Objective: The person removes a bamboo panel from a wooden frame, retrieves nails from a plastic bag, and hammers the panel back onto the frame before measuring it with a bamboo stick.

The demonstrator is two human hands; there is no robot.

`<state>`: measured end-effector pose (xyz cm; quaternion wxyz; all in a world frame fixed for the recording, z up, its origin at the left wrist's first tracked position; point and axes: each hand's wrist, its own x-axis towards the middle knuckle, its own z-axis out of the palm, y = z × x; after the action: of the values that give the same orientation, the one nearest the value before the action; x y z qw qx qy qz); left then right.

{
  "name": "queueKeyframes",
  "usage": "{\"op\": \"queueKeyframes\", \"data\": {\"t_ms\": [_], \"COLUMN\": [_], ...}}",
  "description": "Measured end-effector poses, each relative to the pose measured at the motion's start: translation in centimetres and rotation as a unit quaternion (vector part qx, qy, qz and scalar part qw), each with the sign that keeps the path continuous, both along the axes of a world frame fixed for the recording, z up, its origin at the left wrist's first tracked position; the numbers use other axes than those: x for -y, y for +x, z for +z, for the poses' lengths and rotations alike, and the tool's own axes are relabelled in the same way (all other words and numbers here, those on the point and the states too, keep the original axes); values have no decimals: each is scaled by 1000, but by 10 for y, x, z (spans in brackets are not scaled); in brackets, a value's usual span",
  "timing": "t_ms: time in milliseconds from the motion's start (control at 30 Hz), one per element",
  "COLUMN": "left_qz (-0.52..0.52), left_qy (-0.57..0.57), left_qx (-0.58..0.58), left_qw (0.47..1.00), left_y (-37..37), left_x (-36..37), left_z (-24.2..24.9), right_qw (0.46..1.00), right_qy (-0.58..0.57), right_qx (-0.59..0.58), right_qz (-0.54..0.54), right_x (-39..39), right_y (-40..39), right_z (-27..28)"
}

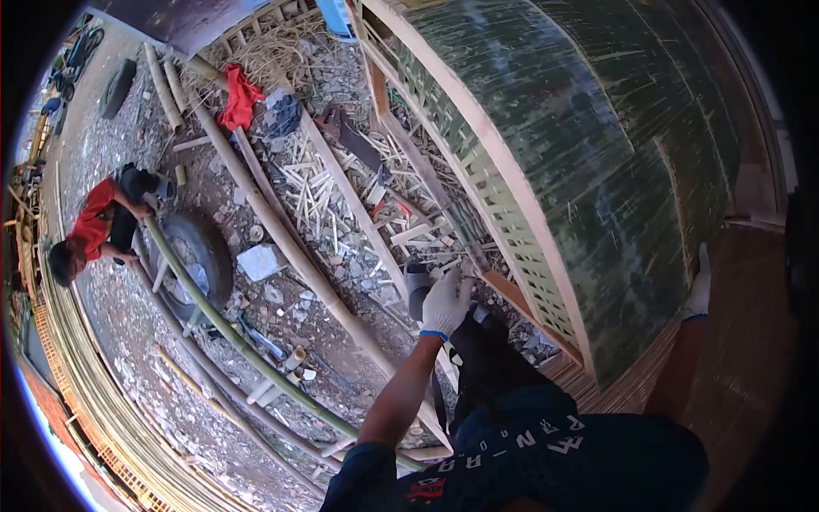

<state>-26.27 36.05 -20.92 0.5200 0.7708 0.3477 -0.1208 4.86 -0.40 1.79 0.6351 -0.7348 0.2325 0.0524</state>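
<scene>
My left hand [448, 303], in a white glove with a blue cuff, hangs above my dark trouser leg [486, 354]. Its fingers are apart and it holds nothing. Beside it stands a large woven bamboo panel [546, 154], dark green and split-stripped, with a pale wooden edge strip [503, 162] and an open lattice side [486, 183]. My right hand [699, 286], gloved too, lies with stretched fingers against the panel's far right edge; its thumb side is hidden.
Long bamboo poles [294, 247] and a green pole [230, 328] cross the rubble ground. Another person [94, 218] in red crouches by a tyre [198, 256], hands at the poles. Wood scraps [333, 183], a white block [260, 262] and a red cloth [241, 98] lie about.
</scene>
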Motion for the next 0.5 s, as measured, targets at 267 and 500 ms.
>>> {"op": "queueKeyframes", "data": {"t_ms": [267, 500], "left_qz": [-142, -131], "left_qy": [312, -11], "left_qx": [-89, -86], "left_qw": [935, 988], "left_y": [89, 95], "left_x": [-102, -108], "left_z": [-283, -358], "right_qw": [997, 998], "right_qy": [32, -37], "right_qx": [-63, -48], "right_qz": [10, 8], "right_x": [-1, 91], "right_y": [8, 7], "right_z": [1, 5]}}
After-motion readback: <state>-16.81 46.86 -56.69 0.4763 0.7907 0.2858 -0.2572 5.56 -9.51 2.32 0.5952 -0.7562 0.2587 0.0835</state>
